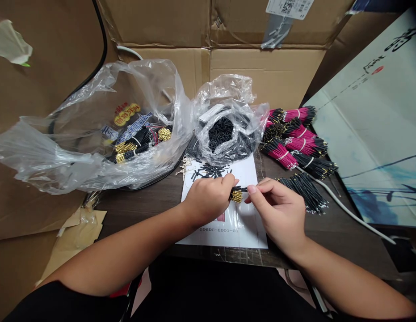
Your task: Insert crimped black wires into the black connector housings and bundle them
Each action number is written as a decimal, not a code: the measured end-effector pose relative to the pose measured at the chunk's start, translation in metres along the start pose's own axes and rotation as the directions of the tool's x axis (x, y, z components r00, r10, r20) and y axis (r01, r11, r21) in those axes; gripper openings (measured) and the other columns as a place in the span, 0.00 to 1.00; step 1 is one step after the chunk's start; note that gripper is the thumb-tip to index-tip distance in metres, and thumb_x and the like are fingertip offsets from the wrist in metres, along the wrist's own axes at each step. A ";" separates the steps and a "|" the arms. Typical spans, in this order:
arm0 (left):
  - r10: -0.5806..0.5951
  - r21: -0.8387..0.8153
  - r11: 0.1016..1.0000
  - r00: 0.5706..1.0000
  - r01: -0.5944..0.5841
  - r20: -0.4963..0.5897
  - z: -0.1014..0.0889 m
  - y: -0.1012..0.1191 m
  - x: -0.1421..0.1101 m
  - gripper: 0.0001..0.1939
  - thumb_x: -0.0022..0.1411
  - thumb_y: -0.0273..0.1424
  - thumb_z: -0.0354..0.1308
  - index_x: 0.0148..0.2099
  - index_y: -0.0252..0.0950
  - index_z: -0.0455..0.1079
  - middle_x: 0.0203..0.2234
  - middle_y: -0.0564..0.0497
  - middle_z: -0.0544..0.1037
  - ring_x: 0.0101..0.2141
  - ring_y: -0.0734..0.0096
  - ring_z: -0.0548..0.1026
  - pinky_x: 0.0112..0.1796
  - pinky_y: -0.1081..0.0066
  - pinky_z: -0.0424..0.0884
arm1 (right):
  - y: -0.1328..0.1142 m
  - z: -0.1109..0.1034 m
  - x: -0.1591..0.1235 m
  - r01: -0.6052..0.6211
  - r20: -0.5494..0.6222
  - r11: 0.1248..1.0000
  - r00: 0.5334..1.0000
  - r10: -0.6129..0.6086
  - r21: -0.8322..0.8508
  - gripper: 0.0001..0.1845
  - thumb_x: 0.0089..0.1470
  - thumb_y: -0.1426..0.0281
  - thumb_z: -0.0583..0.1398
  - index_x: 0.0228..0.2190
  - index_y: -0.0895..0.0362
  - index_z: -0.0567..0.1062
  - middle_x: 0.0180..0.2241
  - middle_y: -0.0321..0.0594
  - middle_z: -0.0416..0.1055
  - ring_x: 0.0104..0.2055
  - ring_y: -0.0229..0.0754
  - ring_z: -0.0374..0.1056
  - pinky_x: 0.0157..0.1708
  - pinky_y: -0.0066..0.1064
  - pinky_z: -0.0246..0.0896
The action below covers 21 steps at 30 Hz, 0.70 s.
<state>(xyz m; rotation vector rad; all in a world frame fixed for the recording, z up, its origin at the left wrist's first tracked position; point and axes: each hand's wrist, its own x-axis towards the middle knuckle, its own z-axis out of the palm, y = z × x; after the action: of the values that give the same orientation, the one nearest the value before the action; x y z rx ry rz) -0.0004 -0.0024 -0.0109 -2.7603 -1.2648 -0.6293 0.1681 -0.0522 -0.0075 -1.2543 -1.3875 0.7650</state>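
Note:
My left hand (210, 197) is closed around a bundle of black wires with gold terminals (236, 195); the gold ends stick out towards the right. Close beside it, my right hand (282, 210) pinches a small black piece at those ends between thumb and forefinger. Whether that piece is a sleeve or a wire tip I cannot tell. Beneath both hands lies a white printed sheet (251, 232). Just beyond the left hand, loose short black sleeves (212, 170) are scattered on it. An opened clear bag (239, 154) behind them holds many more black sleeves (221, 133).
A large clear plastic bag (77, 163) on the left contains gold-tipped wire bundles (134, 143). On the right lie tied pink and black wire bundles (283, 154), loose black wires (306, 192) and a white cable (345, 203). Cardboard (261, 71) walls the dark table (134, 210).

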 end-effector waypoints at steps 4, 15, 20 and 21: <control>-0.009 0.000 1.000 0.999 0.009 0.035 -0.001 0.001 0.000 0.14 0.67 0.34 0.44 0.37 0.35 0.68 0.22 0.52 0.77 0.23 0.66 0.77 0.22 0.72 0.67 | 0.000 0.001 0.000 0.002 -0.005 1.000 1.000 -0.002 -0.009 0.08 0.55 0.71 0.62 0.25 0.58 0.72 0.24 0.36 0.68 0.27 0.36 0.64 0.29 0.33 0.57; -0.013 -0.016 1.000 0.999 0.014 0.038 0.001 0.001 -0.001 0.14 0.67 0.33 0.44 0.38 0.34 0.69 0.23 0.52 0.77 0.24 0.63 0.78 0.23 0.69 0.70 | 0.000 0.002 0.000 -0.014 -0.023 0.999 1.000 0.013 -0.035 0.09 0.54 0.70 0.62 0.24 0.58 0.72 0.23 0.35 0.68 0.26 0.36 0.64 0.28 0.32 0.57; -0.008 -0.008 1.000 0.999 0.008 0.043 0.000 0.001 -0.001 0.14 0.67 0.33 0.44 0.38 0.34 0.69 0.22 0.52 0.77 0.24 0.63 0.77 0.23 0.69 0.70 | 0.000 0.003 -0.001 0.015 -0.037 0.997 0.999 -0.018 -0.073 0.07 0.53 0.72 0.63 0.24 0.57 0.73 0.24 0.36 0.69 0.26 0.36 0.64 0.28 0.32 0.57; -0.006 -0.008 1.000 0.999 0.007 0.045 0.000 0.001 -0.001 0.14 0.67 0.33 0.44 0.37 0.34 0.69 0.21 0.52 0.76 0.24 0.63 0.77 0.23 0.69 0.70 | 0.000 0.003 -0.001 0.024 -0.039 0.997 0.999 -0.027 -0.079 0.07 0.53 0.72 0.63 0.24 0.57 0.73 0.24 0.36 0.69 0.26 0.36 0.64 0.28 0.32 0.57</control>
<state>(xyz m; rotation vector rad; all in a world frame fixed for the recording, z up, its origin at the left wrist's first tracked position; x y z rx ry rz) 0.0004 -0.0037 -0.0110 -2.7935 -1.2829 -0.5783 0.1651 -0.0525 -0.0086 -1.3036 -1.4099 0.6700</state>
